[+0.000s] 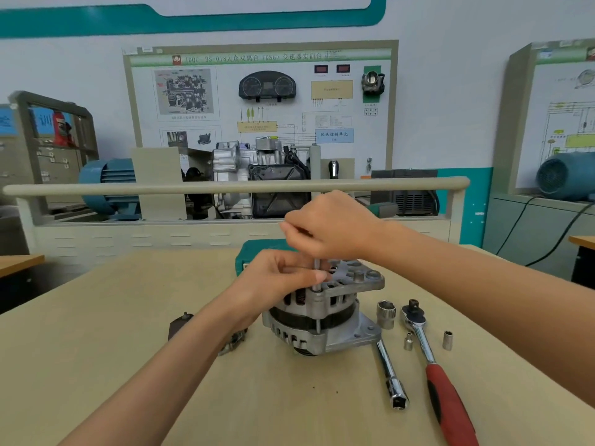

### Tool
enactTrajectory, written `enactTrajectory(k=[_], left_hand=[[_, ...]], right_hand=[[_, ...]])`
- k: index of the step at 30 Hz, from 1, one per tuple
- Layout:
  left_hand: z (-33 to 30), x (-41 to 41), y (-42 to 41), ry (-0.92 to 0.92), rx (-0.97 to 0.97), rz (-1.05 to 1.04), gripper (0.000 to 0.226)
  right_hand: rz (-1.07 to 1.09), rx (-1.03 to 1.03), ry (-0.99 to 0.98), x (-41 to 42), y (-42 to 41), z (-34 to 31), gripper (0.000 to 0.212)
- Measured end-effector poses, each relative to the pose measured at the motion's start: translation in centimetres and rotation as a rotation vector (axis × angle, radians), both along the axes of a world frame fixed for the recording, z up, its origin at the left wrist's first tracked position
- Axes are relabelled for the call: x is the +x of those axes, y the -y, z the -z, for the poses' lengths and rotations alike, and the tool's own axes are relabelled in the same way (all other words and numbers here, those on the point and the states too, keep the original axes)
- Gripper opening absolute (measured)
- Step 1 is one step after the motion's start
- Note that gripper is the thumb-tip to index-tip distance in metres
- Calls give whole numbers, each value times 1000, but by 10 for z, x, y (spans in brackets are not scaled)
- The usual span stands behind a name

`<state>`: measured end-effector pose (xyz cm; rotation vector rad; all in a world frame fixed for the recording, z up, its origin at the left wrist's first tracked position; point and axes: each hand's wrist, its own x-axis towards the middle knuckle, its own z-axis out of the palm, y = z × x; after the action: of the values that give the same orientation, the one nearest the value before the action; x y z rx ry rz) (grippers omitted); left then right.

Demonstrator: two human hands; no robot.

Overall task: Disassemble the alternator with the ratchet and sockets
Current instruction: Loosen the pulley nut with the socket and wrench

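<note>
Standing mid-bench, the heavy, rigid grey cast-aluminium alternator (322, 313) is best steadied by its housing, where the left hand (283, 278) grips, while the right hand (331, 226) pinches a slim steel through-bolt (316, 275).

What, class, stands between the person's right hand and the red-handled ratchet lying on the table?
Nothing visible does. The right hand is above the alternator, pinching a long through bolt that the left hand steadies. The ratchet lies in the open to the alternator's right, between the extension bar and small sockets.
</note>
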<state>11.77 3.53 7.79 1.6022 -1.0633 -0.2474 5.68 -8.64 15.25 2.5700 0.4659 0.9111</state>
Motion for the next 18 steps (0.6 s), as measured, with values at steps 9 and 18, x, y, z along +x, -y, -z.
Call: enactTrajectory(k=[9,18], left_hand=[[0,-3,7,36,1,-8,13],[0,-3,14,46,12,-194,19]], right_hand=[[207,-45,77,2,-10,2,40],[472,106,-20,8,-22,2,17]])
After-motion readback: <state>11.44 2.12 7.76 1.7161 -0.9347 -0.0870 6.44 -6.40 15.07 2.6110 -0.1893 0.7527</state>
